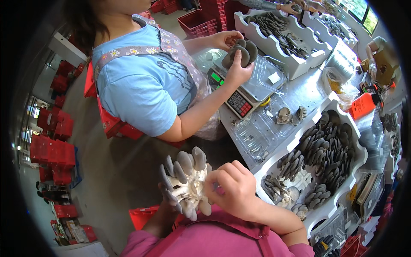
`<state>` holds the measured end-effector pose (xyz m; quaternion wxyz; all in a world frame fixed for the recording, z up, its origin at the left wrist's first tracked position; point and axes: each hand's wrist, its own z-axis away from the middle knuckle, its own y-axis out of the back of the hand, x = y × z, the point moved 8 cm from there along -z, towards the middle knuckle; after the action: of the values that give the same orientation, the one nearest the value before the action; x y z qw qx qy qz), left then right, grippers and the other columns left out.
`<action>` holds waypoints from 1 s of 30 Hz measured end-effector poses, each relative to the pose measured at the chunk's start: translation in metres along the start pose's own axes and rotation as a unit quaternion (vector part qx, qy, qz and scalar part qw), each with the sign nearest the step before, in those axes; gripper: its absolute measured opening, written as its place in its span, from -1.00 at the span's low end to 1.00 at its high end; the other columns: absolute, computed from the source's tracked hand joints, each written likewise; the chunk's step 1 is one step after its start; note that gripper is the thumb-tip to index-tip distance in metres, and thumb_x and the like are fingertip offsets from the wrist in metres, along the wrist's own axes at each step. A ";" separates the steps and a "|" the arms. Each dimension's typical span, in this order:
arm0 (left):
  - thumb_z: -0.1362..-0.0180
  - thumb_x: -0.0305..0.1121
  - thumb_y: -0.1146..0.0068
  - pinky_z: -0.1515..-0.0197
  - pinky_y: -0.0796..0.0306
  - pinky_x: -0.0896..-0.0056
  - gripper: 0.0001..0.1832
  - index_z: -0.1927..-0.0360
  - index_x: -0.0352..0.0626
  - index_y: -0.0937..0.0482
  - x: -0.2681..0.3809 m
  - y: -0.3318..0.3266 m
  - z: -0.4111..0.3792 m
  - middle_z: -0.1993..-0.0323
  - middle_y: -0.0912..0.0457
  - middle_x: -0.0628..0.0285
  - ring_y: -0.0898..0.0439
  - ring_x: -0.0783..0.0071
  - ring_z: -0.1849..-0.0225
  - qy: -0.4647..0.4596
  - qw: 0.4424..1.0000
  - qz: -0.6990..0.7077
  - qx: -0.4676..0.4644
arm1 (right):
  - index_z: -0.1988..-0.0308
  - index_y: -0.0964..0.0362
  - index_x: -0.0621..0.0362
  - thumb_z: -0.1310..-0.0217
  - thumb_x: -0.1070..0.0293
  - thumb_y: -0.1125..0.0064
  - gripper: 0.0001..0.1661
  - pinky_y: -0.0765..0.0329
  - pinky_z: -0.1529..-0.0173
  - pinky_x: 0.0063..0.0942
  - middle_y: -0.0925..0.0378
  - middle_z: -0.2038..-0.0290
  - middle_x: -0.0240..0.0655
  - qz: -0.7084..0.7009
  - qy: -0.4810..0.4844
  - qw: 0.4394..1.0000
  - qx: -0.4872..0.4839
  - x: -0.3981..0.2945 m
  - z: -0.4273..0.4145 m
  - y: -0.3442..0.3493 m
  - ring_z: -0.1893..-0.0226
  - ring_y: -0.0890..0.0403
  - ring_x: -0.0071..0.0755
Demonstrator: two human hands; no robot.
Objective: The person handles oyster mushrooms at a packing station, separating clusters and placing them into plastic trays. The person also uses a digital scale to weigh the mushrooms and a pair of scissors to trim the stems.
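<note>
A cluster of grey oyster mushrooms [189, 184] is held in front of my chest, its pale stems turned up towards the camera. My left hand [168, 199] grips it from below and behind, mostly hidden by the caps. At the cluster's right side is my right hand [232, 189], its fingers curled around something small that I cannot make out. On my right a white foam box [290, 146] with a scalloped rim holds many dark oyster mushroom clusters [330, 144]. Several paler clusters lie in its near corner.
Across the metal table [300, 93], a co-worker [138, 77] holds mushrooms over a digital scale [239, 102]. Clear plastic trays [255, 138], an orange bottle [362, 106] and another mushroom-filled foam box [276, 41] stand about. A red crate [141, 216] is beside me.
</note>
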<state>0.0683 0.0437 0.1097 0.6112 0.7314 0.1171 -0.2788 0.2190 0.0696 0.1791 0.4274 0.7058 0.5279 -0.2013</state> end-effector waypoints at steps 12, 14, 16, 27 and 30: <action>-0.25 0.19 -0.06 -0.37 -0.06 -0.44 -0.08 -0.51 -0.01 0.06 0.034 -0.039 0.029 -0.30 -0.28 -0.17 -0.19 -0.52 -0.34 0.018 0.405 -0.873 0.270 | 0.38 -0.42 0.25 -0.37 0.43 -0.11 -0.80 -0.38 0.37 -0.59 -0.45 0.49 -0.41 -0.283 -0.362 0.883 -0.099 0.082 0.049 -0.017 0.48 -0.44 -0.59; -0.30 0.15 -0.04 -0.38 0.05 -0.59 -0.10 -0.55 0.12 0.14 0.027 -0.039 0.021 -0.33 -0.22 -0.18 -0.11 -0.58 -0.37 0.035 0.439 -0.850 0.289 | 0.05 -0.38 0.29 -0.24 0.54 -0.11 -0.74 -0.55 0.20 -0.35 -0.56 0.30 -0.15 -0.126 -0.284 0.938 -0.153 0.098 0.079 -0.033 0.28 -0.64 -0.20; -0.32 0.17 0.02 -0.41 0.07 -0.54 -0.14 -0.55 0.15 0.12 0.027 -0.038 0.009 -0.47 -0.05 -0.11 -0.10 -0.37 -0.44 0.056 0.383 -0.891 0.236 | -0.11 -0.30 0.24 -0.12 0.54 -0.13 -0.49 -0.54 0.02 -0.21 -0.58 0.15 -0.05 0.070 -0.188 0.966 -0.164 0.102 0.102 -0.044 0.15 -0.63 0.05; -0.14 0.44 0.01 -0.40 -0.19 -0.06 0.03 -0.46 -0.13 -0.10 0.067 -0.071 -0.054 -0.42 -0.18 -0.07 -0.32 -0.03 -0.36 0.056 -0.063 -0.962 0.260 | 0.10 -0.35 0.24 -0.10 0.48 -0.06 -0.70 -0.53 0.18 -0.24 -0.53 0.31 -0.19 0.154 -0.129 0.971 -0.130 0.104 0.098 -0.039 0.33 -0.61 -0.11; -0.26 0.24 -0.05 -0.31 -0.33 0.06 -0.25 -0.30 -0.15 -0.37 0.082 -0.109 -0.081 -0.25 -0.45 0.13 -0.44 0.20 -0.28 0.034 -0.069 -0.950 0.302 | 0.26 -0.35 0.20 -0.09 0.41 -0.14 -0.81 -0.57 0.43 -0.18 -0.56 0.44 -0.19 0.156 -0.195 0.948 -0.197 0.119 0.118 -0.052 0.48 -0.63 -0.03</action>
<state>0.1009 0.1321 -0.0182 0.5322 -0.0324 -0.6231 0.5722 0.2338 0.0460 0.0055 0.6787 0.6279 0.3467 -0.1581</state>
